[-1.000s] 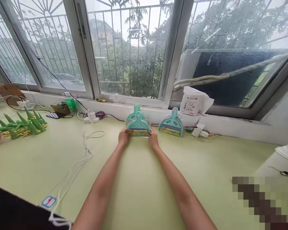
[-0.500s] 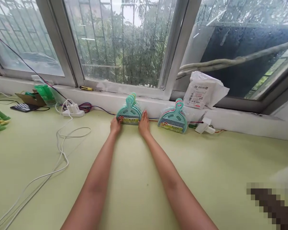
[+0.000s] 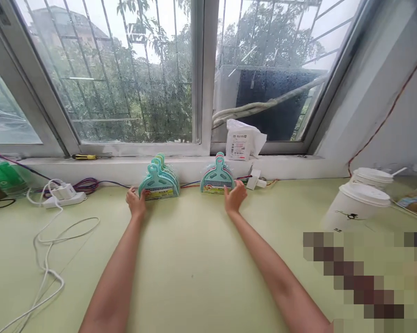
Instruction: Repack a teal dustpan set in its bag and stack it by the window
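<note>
Two stacks of teal dustpan and brush sets in clear wrap lean upright against the low wall below the window. My left hand (image 3: 136, 203) is at the lower left edge of the left dustpan set (image 3: 156, 182), its thumb in front and its fingers round the side. At the right edge of the right dustpan set (image 3: 216, 178), my right hand (image 3: 235, 196) grips with the thumb in front, the other fingers partly behind. Yellow-green labels show across the dark bristles of both front sets.
A white power strip (image 3: 64, 200) and loose white cable (image 3: 47, 259) lie at left. On the sill are a screwdriver (image 3: 87, 157) and a white packet (image 3: 243, 142). A white plug adapter (image 3: 255, 180) sits beside my right hand. Two white lidded cups (image 3: 354, 208) stand at right.
My right hand has left the left dustpan set and moved right to the far edge of the right one. My left hand stays at the left set. The view has swung right.
</note>
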The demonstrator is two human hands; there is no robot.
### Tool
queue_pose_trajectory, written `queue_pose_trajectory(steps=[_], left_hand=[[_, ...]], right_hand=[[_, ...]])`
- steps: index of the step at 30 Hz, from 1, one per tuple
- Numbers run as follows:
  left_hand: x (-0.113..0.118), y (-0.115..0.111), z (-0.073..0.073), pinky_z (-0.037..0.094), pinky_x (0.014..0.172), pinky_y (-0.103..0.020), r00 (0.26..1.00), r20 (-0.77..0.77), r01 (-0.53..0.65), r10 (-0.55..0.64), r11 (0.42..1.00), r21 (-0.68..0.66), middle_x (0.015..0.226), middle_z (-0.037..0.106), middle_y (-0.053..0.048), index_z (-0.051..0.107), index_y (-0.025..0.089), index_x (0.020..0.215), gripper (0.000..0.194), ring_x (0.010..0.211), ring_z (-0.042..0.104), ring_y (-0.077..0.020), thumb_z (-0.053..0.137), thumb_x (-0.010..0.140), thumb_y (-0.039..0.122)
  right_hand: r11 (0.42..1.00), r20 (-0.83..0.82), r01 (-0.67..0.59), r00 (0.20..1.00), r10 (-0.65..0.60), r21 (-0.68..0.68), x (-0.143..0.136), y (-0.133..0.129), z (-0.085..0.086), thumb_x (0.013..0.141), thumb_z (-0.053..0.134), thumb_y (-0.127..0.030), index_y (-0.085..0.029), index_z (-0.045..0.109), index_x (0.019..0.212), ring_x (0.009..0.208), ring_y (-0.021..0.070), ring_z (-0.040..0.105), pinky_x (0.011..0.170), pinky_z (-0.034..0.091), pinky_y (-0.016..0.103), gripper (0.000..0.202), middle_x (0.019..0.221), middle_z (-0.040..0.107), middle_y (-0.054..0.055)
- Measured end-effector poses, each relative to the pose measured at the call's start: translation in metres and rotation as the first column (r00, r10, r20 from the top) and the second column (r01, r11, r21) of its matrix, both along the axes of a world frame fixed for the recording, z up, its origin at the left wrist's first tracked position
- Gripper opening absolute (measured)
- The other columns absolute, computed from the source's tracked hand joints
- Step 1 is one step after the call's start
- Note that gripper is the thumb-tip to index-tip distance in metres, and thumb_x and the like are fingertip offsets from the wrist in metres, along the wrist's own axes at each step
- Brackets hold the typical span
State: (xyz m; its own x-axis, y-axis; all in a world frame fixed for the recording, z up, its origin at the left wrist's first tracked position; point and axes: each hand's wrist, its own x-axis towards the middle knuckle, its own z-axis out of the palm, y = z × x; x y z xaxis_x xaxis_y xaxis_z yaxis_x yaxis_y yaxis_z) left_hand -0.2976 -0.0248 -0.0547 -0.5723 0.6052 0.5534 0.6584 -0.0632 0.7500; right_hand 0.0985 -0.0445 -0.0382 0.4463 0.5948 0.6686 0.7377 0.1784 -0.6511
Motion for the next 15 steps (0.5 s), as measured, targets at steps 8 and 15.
queue_pose_trajectory(steps=[8,15], left_hand=[[0.026,0.008,0.037,0.038,0.103,-0.04,0.991,0.113,-0.079,0.07,0.994,0.076,0.122,0.058,-0.013,0.047,0.016,0.114,0.038,0.116,0.054,-0.0243,0.062,0.084,0.034],[0.043,0.009,0.058,0.036,0.105,-0.047,0.961,0.154,-0.219,0.232,0.971,-0.093,0.122,0.054,-0.018,0.043,0.011,0.118,0.042,0.123,0.047,-0.0308,0.062,0.085,0.029]], right_hand=[[0.933,-0.097,-0.103,0.993,0.073,-0.346,0.058,0.019,-0.016,0.084,0.057,-0.037,-0.018,0.057,0.107,0.108,0.0307,0.058,0.087,0.04,0.042,0.029,0.107,0.068,0.013],[0.93,-0.037,-0.022,0.999,0.009,-0.366,0.056,0.019,-0.013,0.083,0.061,-0.036,-0.02,0.065,0.094,0.098,0.0298,0.063,0.09,0.036,0.046,0.02,0.096,0.072,0.011]])
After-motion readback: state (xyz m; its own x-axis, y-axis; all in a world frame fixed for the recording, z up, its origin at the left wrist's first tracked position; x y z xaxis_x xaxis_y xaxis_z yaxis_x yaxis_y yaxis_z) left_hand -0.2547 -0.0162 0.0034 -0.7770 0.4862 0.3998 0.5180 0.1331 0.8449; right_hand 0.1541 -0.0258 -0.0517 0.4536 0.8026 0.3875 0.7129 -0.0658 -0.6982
